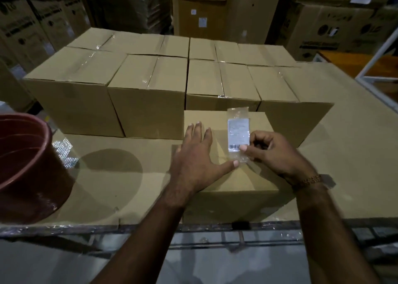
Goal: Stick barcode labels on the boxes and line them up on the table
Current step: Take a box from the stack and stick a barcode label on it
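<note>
One box [232, 154] sits at the near edge of the bench [355, 154], right in front of the person, and its label is not stuck down yet. The left hand [193, 154] lies flat on top of this box with its fingers spread out, and its thumb touches the bottom end of the clear tape. The right hand [271, 152] pinches the barcode label [238, 136] at its near end and holds it over the box top. The label looks like it sits on a strip of clear tape. A red bucket [28, 165] stands on the left. Farther back, many taped boxes [150, 85] stand close together in rows. I cannot see labels on them, so I cannot tell how many are done.
</note>
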The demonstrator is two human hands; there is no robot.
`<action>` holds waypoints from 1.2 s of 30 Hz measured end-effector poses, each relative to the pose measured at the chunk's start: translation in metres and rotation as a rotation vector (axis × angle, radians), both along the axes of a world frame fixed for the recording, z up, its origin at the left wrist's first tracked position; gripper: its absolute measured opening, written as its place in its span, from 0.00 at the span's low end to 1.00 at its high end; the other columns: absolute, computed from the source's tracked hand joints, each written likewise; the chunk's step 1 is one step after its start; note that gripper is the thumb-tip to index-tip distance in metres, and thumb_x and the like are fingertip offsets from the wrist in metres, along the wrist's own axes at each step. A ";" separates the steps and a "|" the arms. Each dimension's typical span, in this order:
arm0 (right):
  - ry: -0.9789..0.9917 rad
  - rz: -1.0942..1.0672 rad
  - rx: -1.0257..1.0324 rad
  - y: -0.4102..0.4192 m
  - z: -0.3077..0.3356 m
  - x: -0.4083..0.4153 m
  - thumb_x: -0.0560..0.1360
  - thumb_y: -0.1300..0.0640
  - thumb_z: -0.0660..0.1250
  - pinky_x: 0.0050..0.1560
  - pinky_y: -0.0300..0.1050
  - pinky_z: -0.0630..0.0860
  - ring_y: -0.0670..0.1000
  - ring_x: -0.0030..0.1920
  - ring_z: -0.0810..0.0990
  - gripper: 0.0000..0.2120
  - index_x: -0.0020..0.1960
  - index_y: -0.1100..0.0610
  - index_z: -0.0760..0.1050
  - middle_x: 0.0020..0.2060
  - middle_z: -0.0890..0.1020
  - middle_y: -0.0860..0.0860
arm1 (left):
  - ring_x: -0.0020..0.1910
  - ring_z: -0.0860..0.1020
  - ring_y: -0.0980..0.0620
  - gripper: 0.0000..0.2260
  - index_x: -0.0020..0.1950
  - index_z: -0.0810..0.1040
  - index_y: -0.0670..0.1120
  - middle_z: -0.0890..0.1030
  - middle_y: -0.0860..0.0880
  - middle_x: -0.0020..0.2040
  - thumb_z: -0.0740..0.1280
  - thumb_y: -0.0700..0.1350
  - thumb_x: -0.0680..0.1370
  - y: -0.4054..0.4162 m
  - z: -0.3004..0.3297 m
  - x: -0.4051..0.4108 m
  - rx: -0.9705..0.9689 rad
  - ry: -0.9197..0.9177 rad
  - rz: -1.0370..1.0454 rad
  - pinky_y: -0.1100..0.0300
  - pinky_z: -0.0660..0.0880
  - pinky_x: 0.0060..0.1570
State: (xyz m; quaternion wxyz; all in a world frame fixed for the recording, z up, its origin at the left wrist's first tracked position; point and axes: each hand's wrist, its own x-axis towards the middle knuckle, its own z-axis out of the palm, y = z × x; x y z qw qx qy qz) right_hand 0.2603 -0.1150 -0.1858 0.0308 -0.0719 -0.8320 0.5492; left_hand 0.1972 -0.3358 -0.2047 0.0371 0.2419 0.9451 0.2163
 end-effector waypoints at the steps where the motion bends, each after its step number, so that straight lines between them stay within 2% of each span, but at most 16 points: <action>1: -0.009 -0.011 -0.016 0.001 0.001 0.000 0.79 0.52 0.75 0.56 0.58 0.83 0.57 0.52 0.86 0.08 0.54 0.56 0.86 0.51 0.88 0.55 | 0.85 0.39 0.51 0.53 0.87 0.49 0.53 0.40 0.52 0.87 0.60 0.81 0.71 0.000 -0.001 -0.001 -0.002 0.000 0.003 0.37 0.59 0.79; 3: -0.020 -0.013 -0.064 0.003 0.001 0.000 0.80 0.53 0.74 0.62 0.61 0.83 0.53 0.58 0.86 0.10 0.60 0.54 0.85 0.56 0.88 0.49 | 0.85 0.39 0.51 0.53 0.87 0.48 0.54 0.40 0.52 0.87 0.60 0.81 0.71 0.001 -0.002 -0.002 -0.010 -0.002 0.003 0.36 0.58 0.79; 5: -0.023 -0.013 -0.116 0.006 0.002 0.001 0.79 0.54 0.74 0.64 0.64 0.81 0.53 0.61 0.86 0.12 0.61 0.55 0.85 0.58 0.88 0.49 | 0.85 0.38 0.51 0.54 0.87 0.48 0.54 0.39 0.53 0.87 0.60 0.81 0.70 0.001 -0.002 -0.002 -0.002 -0.012 -0.004 0.36 0.58 0.80; 8: -0.021 -0.013 -0.133 0.008 0.003 0.001 0.79 0.55 0.74 0.65 0.69 0.79 0.57 0.61 0.86 0.13 0.61 0.57 0.84 0.58 0.88 0.51 | 0.85 0.38 0.53 0.54 0.87 0.49 0.53 0.40 0.53 0.87 0.61 0.81 0.70 0.000 0.000 -0.002 0.014 -0.014 -0.002 0.37 0.58 0.80; 14: -0.004 -0.039 -0.172 0.007 0.004 0.001 0.79 0.59 0.74 0.61 0.71 0.78 0.69 0.61 0.82 0.11 0.59 0.64 0.84 0.55 0.88 0.58 | 0.85 0.39 0.54 0.54 0.87 0.49 0.54 0.40 0.55 0.86 0.64 0.80 0.70 0.001 0.005 0.000 0.019 -0.044 0.012 0.37 0.58 0.80; 17: 0.013 -0.043 -0.140 0.000 0.006 0.002 0.79 0.58 0.75 0.60 0.71 0.79 0.70 0.60 0.82 0.08 0.55 0.62 0.85 0.54 0.87 0.61 | 0.85 0.41 0.53 0.53 0.87 0.51 0.54 0.43 0.53 0.87 0.63 0.80 0.70 0.000 0.007 0.002 0.012 -0.014 0.007 0.38 0.46 0.82; 20: 0.049 -0.037 -0.100 -0.010 0.011 0.001 0.79 0.57 0.76 0.59 0.71 0.79 0.70 0.59 0.81 0.06 0.52 0.60 0.85 0.53 0.86 0.62 | 0.85 0.41 0.51 0.50 0.86 0.55 0.56 0.46 0.50 0.87 0.61 0.81 0.70 -0.003 0.009 0.004 0.034 0.061 0.036 0.36 0.31 0.79; 22: 0.074 -0.039 -0.088 -0.018 0.017 0.000 0.79 0.56 0.76 0.56 0.67 0.82 0.67 0.57 0.83 0.06 0.52 0.57 0.86 0.52 0.87 0.60 | 0.84 0.34 0.49 0.48 0.86 0.54 0.57 0.40 0.48 0.87 0.64 0.78 0.72 -0.008 0.013 0.007 0.096 0.107 0.081 0.36 0.29 0.78; 23: 0.087 -0.040 -0.102 -0.023 0.019 0.000 0.79 0.56 0.75 0.53 0.61 0.85 0.65 0.55 0.84 0.05 0.53 0.56 0.86 0.51 0.87 0.58 | 0.83 0.31 0.49 0.47 0.86 0.53 0.57 0.36 0.48 0.86 0.65 0.76 0.73 -0.012 0.016 0.009 0.122 0.132 0.104 0.37 0.30 0.78; 25: 0.099 -0.017 -0.143 -0.037 0.025 -0.001 0.80 0.56 0.75 0.44 0.47 0.84 0.59 0.52 0.87 0.05 0.54 0.55 0.86 0.49 0.88 0.54 | 0.82 0.28 0.49 0.46 0.87 0.49 0.56 0.32 0.48 0.85 0.66 0.72 0.76 -0.026 0.022 0.014 0.156 0.180 0.151 0.40 0.31 0.80; 26: 0.103 -0.002 -0.166 -0.045 0.029 -0.002 0.80 0.56 0.75 0.45 0.45 0.83 0.58 0.53 0.87 0.06 0.55 0.55 0.86 0.49 0.89 0.54 | 0.82 0.28 0.49 0.46 0.87 0.48 0.56 0.31 0.47 0.85 0.66 0.71 0.77 -0.036 0.024 0.016 0.169 0.203 0.172 0.41 0.32 0.80; 29: 0.117 0.031 -0.241 -0.075 0.036 -0.010 0.79 0.59 0.75 0.59 0.60 0.83 0.64 0.55 0.86 0.07 0.58 0.55 0.85 0.50 0.88 0.59 | 0.83 0.32 0.47 0.47 0.87 0.46 0.54 0.37 0.47 0.86 0.64 0.72 0.77 -0.073 0.030 0.020 0.178 0.282 0.231 0.43 0.35 0.81; 31: 0.125 0.037 -0.249 -0.100 0.041 -0.019 0.79 0.60 0.75 0.61 0.65 0.82 0.63 0.55 0.87 0.09 0.59 0.52 0.83 0.49 0.89 0.57 | 0.85 0.41 0.47 0.46 0.87 0.48 0.52 0.47 0.47 0.87 0.63 0.71 0.78 -0.102 0.034 0.018 0.188 0.316 0.277 0.42 0.42 0.83; 33: 0.140 0.044 -0.222 -0.126 0.043 -0.028 0.79 0.61 0.75 0.60 0.65 0.83 0.61 0.53 0.88 0.11 0.60 0.50 0.82 0.48 0.89 0.55 | 0.84 0.58 0.48 0.42 0.86 0.56 0.50 0.62 0.48 0.84 0.64 0.69 0.79 -0.132 0.041 0.015 0.230 0.341 0.316 0.41 0.58 0.81; 35: 0.155 0.065 -0.218 -0.154 0.040 -0.039 0.80 0.62 0.74 0.60 0.62 0.83 0.58 0.53 0.88 0.10 0.60 0.53 0.83 0.48 0.89 0.54 | 0.73 0.75 0.49 0.34 0.81 0.69 0.49 0.77 0.49 0.75 0.66 0.65 0.80 -0.164 0.049 0.009 0.291 0.404 0.342 0.44 0.74 0.70; 36: 0.157 0.074 -0.225 -0.169 0.039 -0.045 0.80 0.63 0.74 0.61 0.60 0.83 0.56 0.53 0.88 0.09 0.59 0.55 0.83 0.49 0.89 0.54 | 0.67 0.79 0.51 0.29 0.76 0.76 0.49 0.81 0.50 0.70 0.67 0.63 0.80 -0.180 0.054 0.006 0.317 0.441 0.351 0.45 0.77 0.65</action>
